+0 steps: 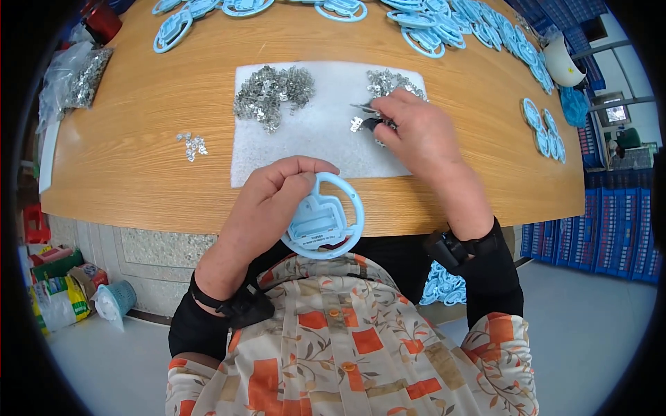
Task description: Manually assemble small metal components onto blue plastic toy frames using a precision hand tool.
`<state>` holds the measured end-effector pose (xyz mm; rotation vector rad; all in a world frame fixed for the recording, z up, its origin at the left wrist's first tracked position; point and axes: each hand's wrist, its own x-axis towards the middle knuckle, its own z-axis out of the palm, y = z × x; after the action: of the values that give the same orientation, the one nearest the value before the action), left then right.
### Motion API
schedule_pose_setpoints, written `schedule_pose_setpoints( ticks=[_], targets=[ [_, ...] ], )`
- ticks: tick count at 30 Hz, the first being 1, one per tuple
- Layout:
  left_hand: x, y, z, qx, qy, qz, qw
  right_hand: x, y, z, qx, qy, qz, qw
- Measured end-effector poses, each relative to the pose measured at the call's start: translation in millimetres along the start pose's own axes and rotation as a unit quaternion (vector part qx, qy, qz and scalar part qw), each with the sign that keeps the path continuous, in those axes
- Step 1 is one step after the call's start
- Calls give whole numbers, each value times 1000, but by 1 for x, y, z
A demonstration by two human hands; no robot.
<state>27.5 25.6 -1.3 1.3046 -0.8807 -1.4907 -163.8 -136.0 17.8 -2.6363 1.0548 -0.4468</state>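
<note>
My left hand (267,204) is closed on the upper left rim of a light-blue ring-shaped plastic part (358,215). The part is tilted at the table's front edge, its moulded hollow inner side showing. My right hand (420,132) is closed on a small silver and black tool (365,108) that looks like tweezers, partly hidden by the fingers. Its tips stand just above a few small metal clips (356,124) on a white foam sheet (312,149). Beside and partly behind this hand lies a small heap of metal pieces (385,81).
A larger heap of metal pieces (270,93) covers the sheet's left part. Several loose ones (192,146) lie on the wooden table (139,149). More blue parts (427,35) line the far edge and right side (544,132). A clear bag of metal pieces (87,78) is at the left.
</note>
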Motion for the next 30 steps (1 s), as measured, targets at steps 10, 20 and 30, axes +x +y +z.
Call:
schedule_pose_setpoints(
  ticks=[10, 20, 30],
  targets=[
    [8, 7, 2, 32, -6, 14, 999, 3, 0, 0, -44, -34, -14, 998],
    [16, 4, 2, 35, -11, 16, 999, 6, 3, 5, -38, -26, -27, 999],
    [40, 15, 8, 256, 35, 81, 963, -1, 0, -1, 144, -44, 29, 988]
  ],
)
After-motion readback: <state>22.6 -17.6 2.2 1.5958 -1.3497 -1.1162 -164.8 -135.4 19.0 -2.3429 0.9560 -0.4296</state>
